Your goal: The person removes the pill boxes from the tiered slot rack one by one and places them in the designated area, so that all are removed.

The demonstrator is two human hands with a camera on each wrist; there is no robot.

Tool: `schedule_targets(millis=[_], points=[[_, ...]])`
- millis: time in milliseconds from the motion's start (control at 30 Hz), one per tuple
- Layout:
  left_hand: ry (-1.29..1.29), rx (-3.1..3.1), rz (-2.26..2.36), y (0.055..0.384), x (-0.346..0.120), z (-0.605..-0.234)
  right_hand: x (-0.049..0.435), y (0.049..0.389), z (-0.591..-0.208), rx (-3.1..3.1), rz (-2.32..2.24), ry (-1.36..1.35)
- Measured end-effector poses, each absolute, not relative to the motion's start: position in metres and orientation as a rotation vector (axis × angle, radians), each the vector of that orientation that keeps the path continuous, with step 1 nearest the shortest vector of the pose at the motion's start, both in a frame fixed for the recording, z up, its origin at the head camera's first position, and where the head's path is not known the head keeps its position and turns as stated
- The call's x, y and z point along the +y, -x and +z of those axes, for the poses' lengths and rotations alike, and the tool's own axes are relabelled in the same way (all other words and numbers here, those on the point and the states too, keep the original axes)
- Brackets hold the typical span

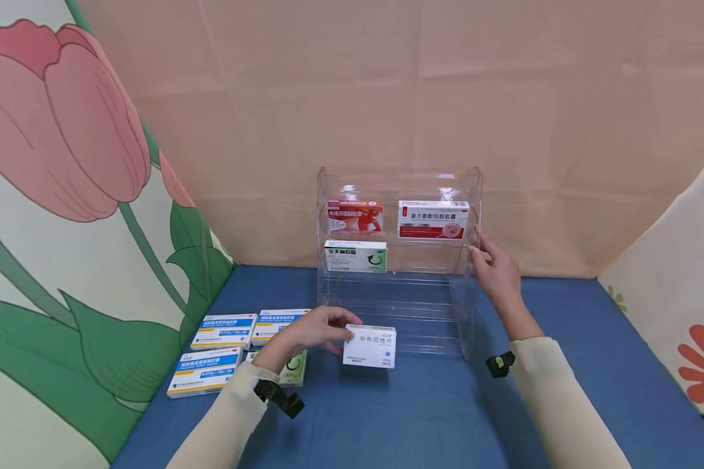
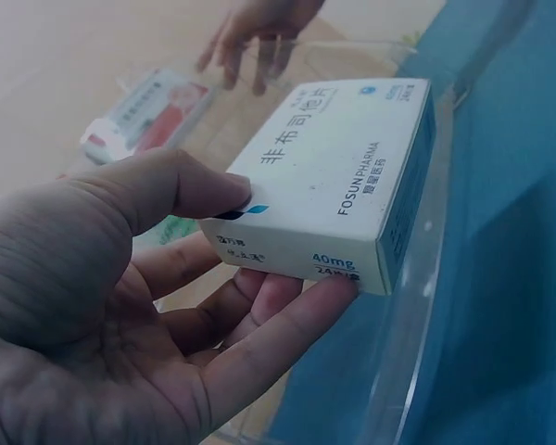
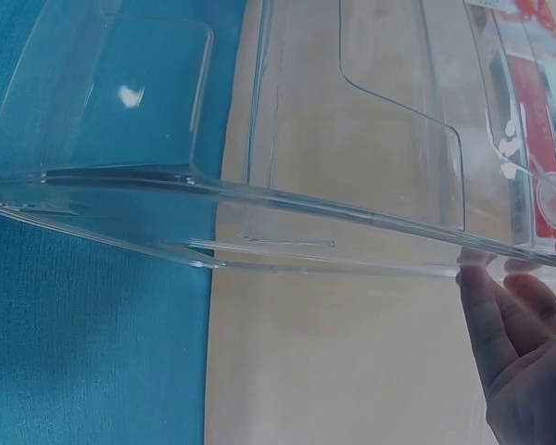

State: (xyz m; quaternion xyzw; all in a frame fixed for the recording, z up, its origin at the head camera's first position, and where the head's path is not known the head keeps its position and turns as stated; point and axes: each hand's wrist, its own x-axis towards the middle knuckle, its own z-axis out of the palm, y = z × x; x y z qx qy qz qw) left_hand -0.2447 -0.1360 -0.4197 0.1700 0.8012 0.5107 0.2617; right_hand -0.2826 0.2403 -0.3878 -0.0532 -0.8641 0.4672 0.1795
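A white medicine box (image 1: 369, 346) with dark lettering is pinched in my left hand (image 1: 322, 327), in front of a clear plastic display rack (image 1: 399, 303). In the left wrist view, the thumb lies on the printed face of the medicine box (image 2: 329, 153) and the fingers are underneath. My right hand (image 1: 497, 270) holds the right side of the rack at mid height; in the right wrist view its fingers (image 3: 486, 315) touch the clear side panel. On the rack's upper tier stand a red box (image 1: 355, 217) and a red-and-white box (image 1: 433, 220). A green-and-white box (image 1: 355, 256) stands one tier below, at left.
Several blue-and-white medicine boxes (image 1: 204, 372) lie on the blue tablecloth (image 1: 410, 417) at left. Beside them a green box (image 1: 294, 370) is partly covered by my left arm. A beige backdrop (image 1: 387, 98) hangs behind the rack.
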Motion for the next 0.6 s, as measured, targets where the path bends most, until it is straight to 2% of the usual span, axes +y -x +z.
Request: schedule_targets(millis=[600], points=[[-0.354,2.086,1.401,0.235,-0.158,-0.438,0.24,0.283,-0.388,-2.443,1.306,0.141]])
